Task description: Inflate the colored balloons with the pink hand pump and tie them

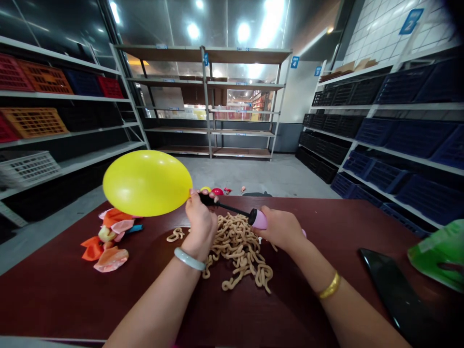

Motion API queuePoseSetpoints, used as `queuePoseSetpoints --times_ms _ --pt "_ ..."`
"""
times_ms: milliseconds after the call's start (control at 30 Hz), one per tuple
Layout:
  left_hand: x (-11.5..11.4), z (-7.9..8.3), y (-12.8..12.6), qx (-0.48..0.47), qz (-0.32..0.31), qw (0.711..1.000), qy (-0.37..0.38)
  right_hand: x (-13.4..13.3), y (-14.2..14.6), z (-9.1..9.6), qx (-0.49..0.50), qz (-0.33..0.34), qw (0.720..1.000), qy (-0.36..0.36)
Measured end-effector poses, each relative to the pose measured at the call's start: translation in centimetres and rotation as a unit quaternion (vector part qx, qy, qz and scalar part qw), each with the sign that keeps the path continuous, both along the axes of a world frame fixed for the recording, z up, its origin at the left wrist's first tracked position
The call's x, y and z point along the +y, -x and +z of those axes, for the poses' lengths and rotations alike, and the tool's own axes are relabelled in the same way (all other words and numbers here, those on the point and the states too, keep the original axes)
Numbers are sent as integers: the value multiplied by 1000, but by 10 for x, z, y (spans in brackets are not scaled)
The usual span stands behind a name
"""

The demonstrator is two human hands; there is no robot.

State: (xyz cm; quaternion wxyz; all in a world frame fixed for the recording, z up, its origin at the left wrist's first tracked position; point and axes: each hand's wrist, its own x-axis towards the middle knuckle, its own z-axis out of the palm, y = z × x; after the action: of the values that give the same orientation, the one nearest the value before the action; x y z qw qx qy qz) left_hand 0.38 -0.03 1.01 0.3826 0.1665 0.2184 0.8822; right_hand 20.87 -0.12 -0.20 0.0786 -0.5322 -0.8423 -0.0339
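Observation:
An inflated yellow balloon (147, 183) sits at the left end of a hand balloon pump (259, 219). My left hand (201, 222) is closed around the pump's black end, with the balloon's neck pinched at the fingers. A thin black rod runs from there to the lilac barrel, which my right hand (281, 227) grips. Below and between both hands lies a heap of tan, twisted uninflated long balloons or similar soft strands (239, 251); their exact kind is unclear. Loose orange and pink deflated balloons (111, 260) rest on the left of the table.
The dark red table (290, 309) carries a black phone-like slab (393, 290) and a green bag (440, 253) on the right. Beyond its far edge, small red and yellow balloons (217, 192) lie on the floor. Shelves with crates (34, 121) line both sides.

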Motion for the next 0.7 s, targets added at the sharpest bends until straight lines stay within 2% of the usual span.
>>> queuePoseSetpoints --times_ms 167,300,433,533,633,700 --pt "-5 -25 -54 29 -44 998 21 -9 9 1 23 -3 1000 7" --pt "-9 -34 -71 31 -59 997 39 -11 12 0 30 -4 999 9" --pt "-12 -32 -69 35 -58 997 44 -11 12 -1 40 1 999 4" --pt "-13 -25 -63 34 -84 995 31 -11 14 -3 56 1 998 5" --pt "-12 -14 -48 32 -101 994 1 -10 16 -5 66 1 998 3" --pt "-9 -5 -32 25 -87 996 -11 -8 15 -5 64 3 998 -5"
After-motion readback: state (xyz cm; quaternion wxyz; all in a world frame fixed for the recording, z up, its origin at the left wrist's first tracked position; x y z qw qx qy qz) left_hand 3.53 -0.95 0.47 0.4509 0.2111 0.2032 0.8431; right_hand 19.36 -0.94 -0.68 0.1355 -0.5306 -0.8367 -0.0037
